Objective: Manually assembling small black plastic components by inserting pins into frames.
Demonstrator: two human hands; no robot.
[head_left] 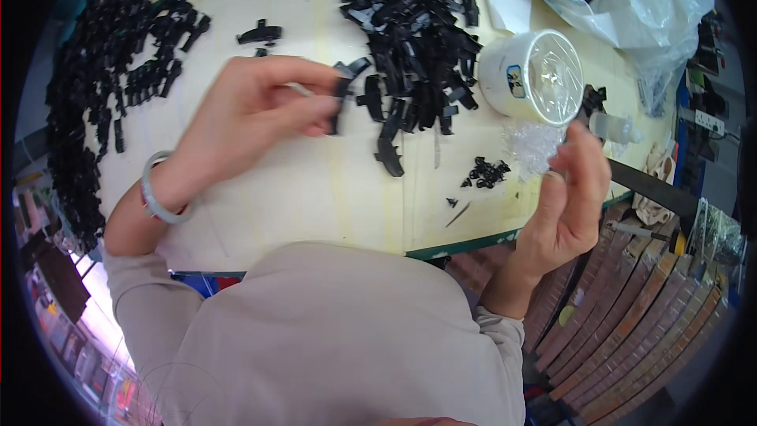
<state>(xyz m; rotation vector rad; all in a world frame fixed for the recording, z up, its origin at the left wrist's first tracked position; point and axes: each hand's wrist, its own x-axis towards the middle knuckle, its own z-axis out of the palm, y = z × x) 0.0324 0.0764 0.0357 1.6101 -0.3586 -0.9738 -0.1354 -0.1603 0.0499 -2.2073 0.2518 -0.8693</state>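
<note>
My left hand (264,102) pinches a black curved plastic part (341,99) between thumb and fingers, over the table's middle. Just beyond it lies a large heap of similar black plastic parts (418,39). My right hand (572,197) is at the table's right, its thumb and fingertips curled close together beside a pile of small clear plastic pieces (530,148). Whatever it may hold is too small or hidden to make out. A cluster of tiny black pieces (486,173) lies left of that hand.
A white tub (505,79) with clear film rests behind the clear pieces. Rows of black parts (118,55) cover the table's left side. A white plastic bag (654,0) stands at the far right, near a small translucent bottle (613,128). Green edging (465,246) borders the table.
</note>
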